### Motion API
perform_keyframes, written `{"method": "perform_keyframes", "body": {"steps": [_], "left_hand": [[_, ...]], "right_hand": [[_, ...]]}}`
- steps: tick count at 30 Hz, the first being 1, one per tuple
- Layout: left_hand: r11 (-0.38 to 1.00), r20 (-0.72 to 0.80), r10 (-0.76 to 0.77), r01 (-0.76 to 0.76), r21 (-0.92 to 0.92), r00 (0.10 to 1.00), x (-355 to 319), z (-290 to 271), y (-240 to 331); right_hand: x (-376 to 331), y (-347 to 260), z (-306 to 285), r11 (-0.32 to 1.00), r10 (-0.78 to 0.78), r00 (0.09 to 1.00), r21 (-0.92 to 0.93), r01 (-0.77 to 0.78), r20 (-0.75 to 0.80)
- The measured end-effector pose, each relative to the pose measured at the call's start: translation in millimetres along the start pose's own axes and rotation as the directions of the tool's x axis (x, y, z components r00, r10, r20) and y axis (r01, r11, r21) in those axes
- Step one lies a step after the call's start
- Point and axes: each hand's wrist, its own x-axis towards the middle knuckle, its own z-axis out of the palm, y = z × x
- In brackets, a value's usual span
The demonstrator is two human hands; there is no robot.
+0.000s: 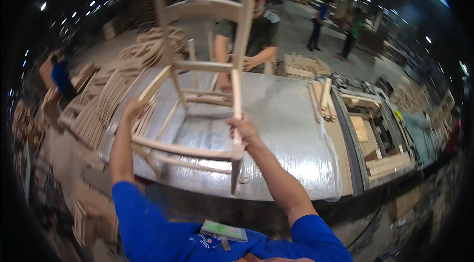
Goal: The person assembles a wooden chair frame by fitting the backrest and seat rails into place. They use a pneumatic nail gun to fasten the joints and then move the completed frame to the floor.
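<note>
Between my hands stands an unfinished wooden chair frame (183, 149), upright, with a tall slatted back and an open seat. My left hand (134, 109) is closed round the left seat rail. On the opposite side, my right hand (244, 131) grips the right rail near the front corner. The front legs hang over the near part of a table wrapped in shiny plastic (281, 114); whether every leg touches it I cannot tell. Across the table a co-worker in a dark shirt (261, 37) stands behind the chair back, hands near its rear.
Curved wooden parts (106, 99) are stacked at the left. Loose wooden strips (323, 99) lie on the table's right end, beside a tray of wooden pieces (390, 163). Boards (306, 66) sit beyond the far edge. Two people (318, 22) stand in the background.
</note>
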Motion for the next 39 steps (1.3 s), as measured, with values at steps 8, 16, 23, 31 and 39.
{"method": "perform_keyframes", "body": {"steps": [8,16,23,31,39], "left_hand": [[0.998,-0.111,-0.005,-0.003,-0.070,0.994,-112,-13,0],[0.969,-0.389,0.007,-0.102,-0.225,0.921,-269,-38,4],[0.924,-0.542,0.120,-0.293,-0.246,0.832,-389,-30,73],[0.676,-0.517,0.268,-0.541,-0.500,0.813,-554,140,222],[0.467,-0.113,0.538,-0.407,-0.785,0.835,-564,263,321]], "right_hand": [[-89,7,-2,0.984,-0.126,0.992,-0.129,0.127,0.012],[-217,-2,-23,0.927,-0.304,0.934,-0.167,0.335,0.189],[-348,-78,-58,0.841,-0.498,0.838,-0.113,0.530,0.223],[-548,-170,-157,0.376,-0.842,0.518,-0.526,0.763,0.150],[-737,-259,-229,0.140,-0.866,0.491,-0.898,0.418,0.093]]}}
